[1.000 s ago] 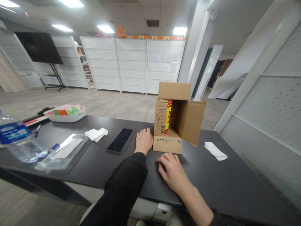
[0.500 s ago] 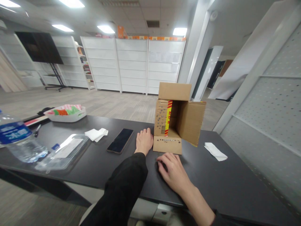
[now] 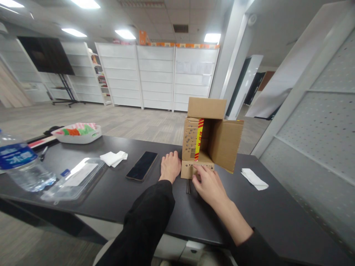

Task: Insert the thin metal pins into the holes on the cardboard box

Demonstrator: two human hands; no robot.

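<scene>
A cardboard box (image 3: 190, 142) with red-and-yellow tape stands on the dark table, its open side facing me. Small round metal pieces dot its left flap, and dark holes run along its lower flap (image 3: 187, 170). My left hand (image 3: 170, 167) rests palm down on the table against the box's left side, fingers lying forward. Over the lower flap reaches my right hand (image 3: 209, 184), index finger at the row of holes and thumb apart from it. No held thing shows in it. Thin dark rods (image 3: 188, 187) lie on the table just in front of the flap.
Left of my left hand lies a phone (image 3: 142, 166), then folded tissues (image 3: 113, 159) and a clear plastic case (image 3: 79, 179). A water bottle (image 3: 20, 162) and a white basket (image 3: 79, 136) stand farther left. Another tissue (image 3: 254, 179) is at the right.
My right hand has moved up and forward from the table before the box to the holes in the lower flap, uncovering the thin rods. My left hand stays put.
</scene>
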